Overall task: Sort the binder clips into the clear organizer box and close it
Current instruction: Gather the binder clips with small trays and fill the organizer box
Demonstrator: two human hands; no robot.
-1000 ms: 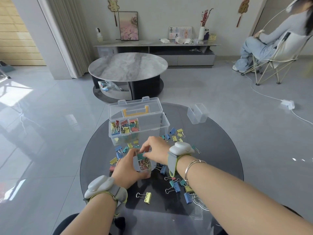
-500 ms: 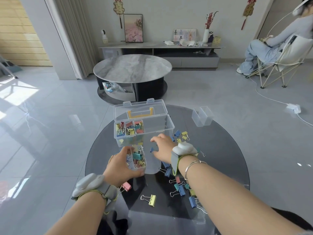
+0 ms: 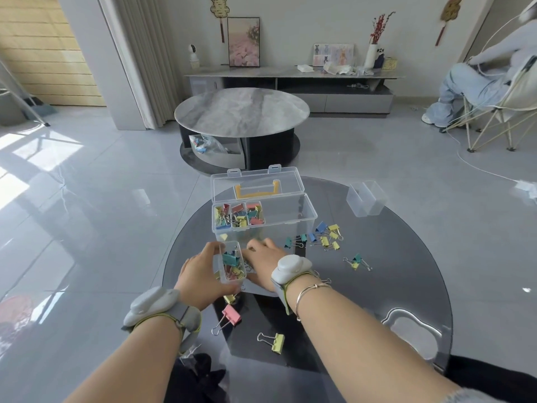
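The clear organizer box (image 3: 290, 218) stands open on the round glass table (image 3: 406, 257), lid with yellow handle (image 3: 255, 191) tipped back. Its left compartments hold mixed binder clips (image 3: 238, 215). My left hand (image 3: 200, 276) grips a small clear bin (image 3: 231, 264) full of clips, just in front of the box. My right hand (image 3: 266, 257) lies against the bin's right side, fingers bent down toward the table; what they hold is hidden. Loose clips lie in a group (image 3: 322, 237) to the right, a pair (image 3: 356, 261) further out, plus a pink one (image 3: 230, 315) and a yellow one (image 3: 275, 342) near me.
An empty clear bin (image 3: 366, 198) sits at the table's far right. A white flower-shaped patch (image 3: 412, 334) shows on the glass at near right. Beyond the table stands a marble coffee table (image 3: 241, 112). A person sits in a folding chair (image 3: 494, 91) at back right.
My left hand has carried the filled bin a little toward the box. My right hand reached out to the clips in front of the box and has come back beside the bin.
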